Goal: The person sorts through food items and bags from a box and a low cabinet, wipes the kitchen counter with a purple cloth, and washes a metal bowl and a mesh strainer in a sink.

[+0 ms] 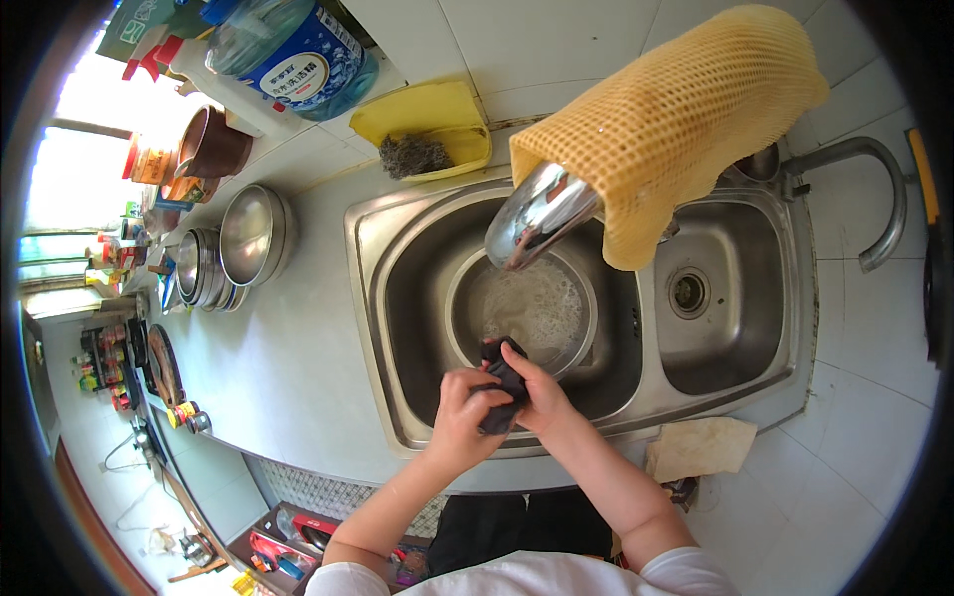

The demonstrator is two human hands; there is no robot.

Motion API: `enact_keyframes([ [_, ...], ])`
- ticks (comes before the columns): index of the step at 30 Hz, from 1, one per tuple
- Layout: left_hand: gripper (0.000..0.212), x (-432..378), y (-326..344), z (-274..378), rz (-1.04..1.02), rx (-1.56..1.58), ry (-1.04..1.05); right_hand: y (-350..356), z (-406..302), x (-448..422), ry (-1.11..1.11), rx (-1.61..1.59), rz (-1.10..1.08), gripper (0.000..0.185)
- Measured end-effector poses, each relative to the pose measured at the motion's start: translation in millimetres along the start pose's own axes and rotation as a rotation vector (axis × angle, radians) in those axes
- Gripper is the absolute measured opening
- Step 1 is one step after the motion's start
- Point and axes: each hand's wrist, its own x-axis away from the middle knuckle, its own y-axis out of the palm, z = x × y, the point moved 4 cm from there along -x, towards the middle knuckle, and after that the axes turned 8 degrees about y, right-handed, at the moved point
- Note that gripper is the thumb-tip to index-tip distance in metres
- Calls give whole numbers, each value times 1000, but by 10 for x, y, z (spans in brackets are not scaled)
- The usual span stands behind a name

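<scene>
My left hand (466,413) and my right hand (544,395) are both closed around a bunched dark cloth (505,391), held over the front of the large sink basin (414,328). Below it sits a round metal bowl (456,290) with sudsy water (540,302) inside. A shiny chrome faucet spout (540,216) reaches over the bowl. Draped over the faucet is a yellow perforated cloth (671,112). The parts of the dark cloth inside my palms are hidden.
A smaller basin (734,305) with a drain adjoins on the right. Behind the sink, a yellow tray (466,149) holds a steel scourer (414,155). Stacked metal bowls (253,235) stand left on the counter (298,357), and a blue detergent bottle (298,67) is on the back ledge.
</scene>
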Motion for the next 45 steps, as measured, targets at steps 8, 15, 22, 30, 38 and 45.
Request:
enact_keyframes([
  [8, 15, 331, 193, -276, 670, 677, -803, 467, 120, 77, -657, 587, 240, 14],
  [15, 13, 317, 211, -271, 784, 1108, -819, 680, 112, 188, -811, 919, 70, 25],
  [22, 21, 491, 402, -299, 1070, 1912, -736, 1038, 145, 428, -1192, 1481, -90, 13],
  [30, 19, 165, 209, -3, 313, 2268, -802, 1163, 549, 718, -1374, 1835, -481, 35],
  [38, 11, -297, 257, -277, -591, 1280, -963, 716, 571, 485, -1356, 2122, -780, 33],
  [45, 11, -159, 645, -519, -843, 757, -740, 154, 681, 191, -1325, 2407, -822, 33],
])
